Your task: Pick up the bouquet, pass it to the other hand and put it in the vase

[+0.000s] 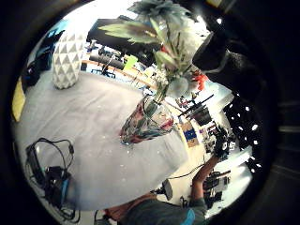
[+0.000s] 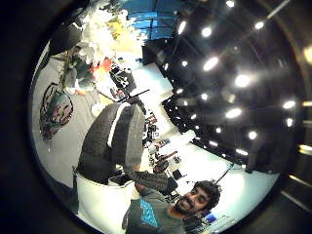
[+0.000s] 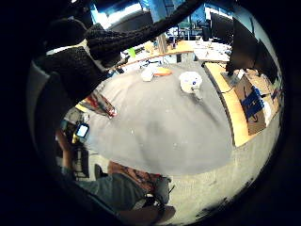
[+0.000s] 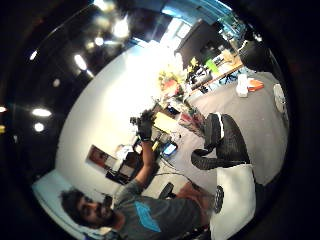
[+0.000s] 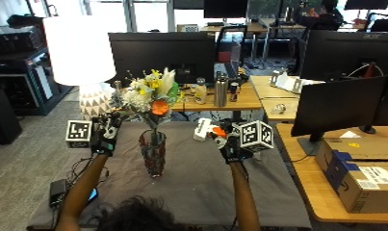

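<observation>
A grey table point(image 5: 193, 187) stands among office desks and monitors, the bouquet point(image 5: 150, 98) upright in the vase point(image 5: 153, 155). The left hand point(image 5: 104, 134) and right hand point(image 5: 232, 143) hover on either side, fingers relaxed, holding nothing.

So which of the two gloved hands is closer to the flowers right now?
The left hand. It is raised right beside the bouquet, which already stands in the vase. The right hand hovers well off to the other side of the table.
</observation>
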The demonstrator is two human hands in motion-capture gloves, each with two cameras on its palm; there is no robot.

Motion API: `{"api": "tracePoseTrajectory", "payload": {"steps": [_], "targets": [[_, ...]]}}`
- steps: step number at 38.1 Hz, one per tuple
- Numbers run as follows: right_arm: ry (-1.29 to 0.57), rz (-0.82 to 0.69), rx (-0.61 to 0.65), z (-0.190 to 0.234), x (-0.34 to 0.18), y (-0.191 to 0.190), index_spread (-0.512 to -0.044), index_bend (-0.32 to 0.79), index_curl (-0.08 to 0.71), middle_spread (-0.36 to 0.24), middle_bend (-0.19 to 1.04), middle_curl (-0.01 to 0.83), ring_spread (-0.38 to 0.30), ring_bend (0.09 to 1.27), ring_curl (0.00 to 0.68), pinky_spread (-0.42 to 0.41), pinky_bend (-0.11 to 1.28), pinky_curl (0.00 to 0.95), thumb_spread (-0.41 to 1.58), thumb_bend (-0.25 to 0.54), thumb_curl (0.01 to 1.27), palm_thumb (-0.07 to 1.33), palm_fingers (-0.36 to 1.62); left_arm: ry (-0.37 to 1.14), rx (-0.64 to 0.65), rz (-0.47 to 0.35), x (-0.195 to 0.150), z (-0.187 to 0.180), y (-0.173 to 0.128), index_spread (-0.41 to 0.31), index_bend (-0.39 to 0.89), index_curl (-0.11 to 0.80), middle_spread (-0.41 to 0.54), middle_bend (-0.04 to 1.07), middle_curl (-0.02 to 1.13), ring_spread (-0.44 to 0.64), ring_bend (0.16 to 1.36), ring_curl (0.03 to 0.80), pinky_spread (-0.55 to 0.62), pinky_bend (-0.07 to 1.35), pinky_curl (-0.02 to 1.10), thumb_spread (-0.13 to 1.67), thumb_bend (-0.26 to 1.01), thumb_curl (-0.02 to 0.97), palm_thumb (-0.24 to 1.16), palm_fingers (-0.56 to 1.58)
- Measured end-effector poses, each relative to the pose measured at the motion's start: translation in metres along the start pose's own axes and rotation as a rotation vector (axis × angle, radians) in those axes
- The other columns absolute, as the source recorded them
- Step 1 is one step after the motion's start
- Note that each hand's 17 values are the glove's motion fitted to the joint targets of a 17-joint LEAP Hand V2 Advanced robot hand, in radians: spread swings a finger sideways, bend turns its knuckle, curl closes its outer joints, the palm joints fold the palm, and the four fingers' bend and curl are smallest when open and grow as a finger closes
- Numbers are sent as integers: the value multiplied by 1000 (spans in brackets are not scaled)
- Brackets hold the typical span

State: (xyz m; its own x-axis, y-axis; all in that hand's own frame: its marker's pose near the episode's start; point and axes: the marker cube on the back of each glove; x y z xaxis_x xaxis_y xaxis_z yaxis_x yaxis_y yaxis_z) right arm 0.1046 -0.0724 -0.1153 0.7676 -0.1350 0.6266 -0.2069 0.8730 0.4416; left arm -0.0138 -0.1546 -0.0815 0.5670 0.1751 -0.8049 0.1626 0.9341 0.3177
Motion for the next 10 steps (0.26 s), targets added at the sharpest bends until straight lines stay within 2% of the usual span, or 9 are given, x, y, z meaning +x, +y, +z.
{"api": "tracePoseTrajectory", "payload": {"steps": [4, 10], "targets": [[-3, -9, -10, 4, -6, 1, -255, 136, 337, -33, 190, 426, 37, 288, 374, 276, 337, 374, 1080, -18, 521, 915, 820, 28, 22, 26, 2, -5, 3, -69, 158, 441, 20, 187, 401, 71, 542, 343, 199, 337, 361, 1156, -15, 245, 194, 620], [-16, -22, -18, 10, -14, 1, -255, 140, 337, -33, 188, 423, 40, 276, 374, 285, 335, 376, 1080, -17, 520, 914, 815, 75, 7, 23, 7, -5, 8, -79, 152, 424, 14, 166, 384, 73, 520, 334, 211, 315, 361, 1149, -17, 251, 202, 599]]}}
